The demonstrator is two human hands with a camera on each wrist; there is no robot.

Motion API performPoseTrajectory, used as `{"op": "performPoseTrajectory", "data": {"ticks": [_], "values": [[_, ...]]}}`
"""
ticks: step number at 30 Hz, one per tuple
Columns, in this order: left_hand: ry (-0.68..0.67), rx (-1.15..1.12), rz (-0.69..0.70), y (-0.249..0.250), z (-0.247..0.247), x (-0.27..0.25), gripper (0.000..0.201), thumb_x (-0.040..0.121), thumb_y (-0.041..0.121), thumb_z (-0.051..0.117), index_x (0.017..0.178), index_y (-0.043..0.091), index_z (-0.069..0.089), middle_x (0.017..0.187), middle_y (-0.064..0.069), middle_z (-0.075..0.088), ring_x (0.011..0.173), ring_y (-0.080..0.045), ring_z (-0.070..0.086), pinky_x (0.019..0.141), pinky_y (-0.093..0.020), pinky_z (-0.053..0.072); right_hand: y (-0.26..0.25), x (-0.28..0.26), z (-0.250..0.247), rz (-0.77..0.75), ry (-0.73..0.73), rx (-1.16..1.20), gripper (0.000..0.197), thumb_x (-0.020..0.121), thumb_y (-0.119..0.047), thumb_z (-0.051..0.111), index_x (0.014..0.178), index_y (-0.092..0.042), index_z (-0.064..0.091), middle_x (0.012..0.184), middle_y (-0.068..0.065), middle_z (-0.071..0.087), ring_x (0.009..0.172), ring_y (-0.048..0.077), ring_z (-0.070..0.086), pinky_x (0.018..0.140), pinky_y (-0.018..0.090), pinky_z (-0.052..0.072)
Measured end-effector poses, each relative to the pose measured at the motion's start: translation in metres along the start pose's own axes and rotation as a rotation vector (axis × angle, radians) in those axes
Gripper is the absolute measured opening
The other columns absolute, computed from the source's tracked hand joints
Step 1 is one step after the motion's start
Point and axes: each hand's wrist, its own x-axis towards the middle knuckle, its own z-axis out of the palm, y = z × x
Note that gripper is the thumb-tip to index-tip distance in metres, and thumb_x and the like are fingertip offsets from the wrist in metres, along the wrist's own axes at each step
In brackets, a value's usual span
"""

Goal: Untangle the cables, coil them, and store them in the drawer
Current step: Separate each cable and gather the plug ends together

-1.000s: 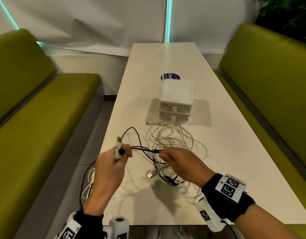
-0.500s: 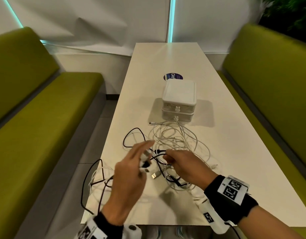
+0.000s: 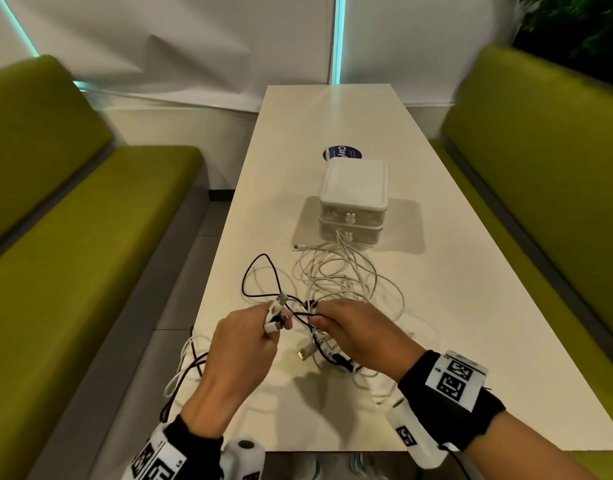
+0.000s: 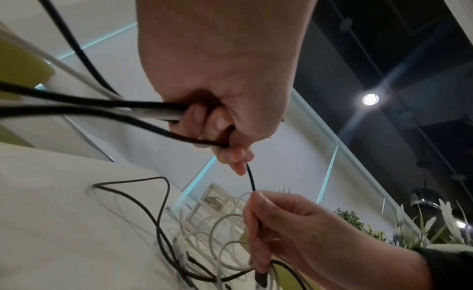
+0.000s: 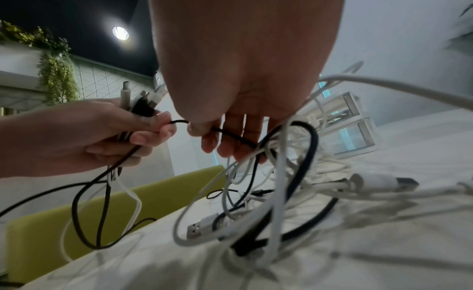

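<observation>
Green benches flank the white table where the cables lie tangled, just in front of the drawer box. My left hand grips a bundle of plug ends; my right hand pinches the black cable stretched between them. I should feed it through slowly, not yank. Some loops hang off the left edge, possibly snagging. Open tabletop to my right gives room.
</observation>
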Motion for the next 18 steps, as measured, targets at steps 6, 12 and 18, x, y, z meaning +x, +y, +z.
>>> {"op": "performPoseTrajectory", "data": {"ticks": [6,12,18], "values": [[-0.076,-0.191,-0.105,-0.008,-0.002,-0.004,0.039,0.091,0.005,0.053,0.065,0.032,0.063,0.055,0.008,0.055,0.049,-0.010,0.044,0.047,-0.019,0.030,0.004,-0.001,0.002,-0.071,0.087,-0.076,0.027,0.099,-0.035,0.048,0.101,-0.015,0.065,0.096,0.001,0.065,0.096,0.021,0.054,0.080,0.035,0.043],[-0.074,-0.325,-0.196,-0.014,-0.005,-0.005,0.035,0.097,0.014,0.052,0.068,0.026,0.068,0.052,0.007,0.054,0.048,-0.012,0.039,0.046,-0.019,0.030,0.022,-0.007,0.005,0.066,0.127,-0.112,0.021,0.100,-0.034,0.046,0.100,-0.019,0.061,0.099,-0.005,0.059,0.099,0.019,0.053,0.079,0.037,0.046],[-0.256,-0.210,-0.229,-0.021,-0.009,-0.008,0.031,0.100,0.027,0.048,0.082,0.026,0.073,0.059,0.005,0.064,0.045,0.001,0.050,0.042,-0.013,0.032,0.023,-0.007,0.003,0.118,0.200,-0.001,0.013,0.099,-0.033,0.050,0.098,-0.024,0.059,0.088,-0.008,0.064,0.079,0.013,0.057,0.071,0.034,0.047]]}}
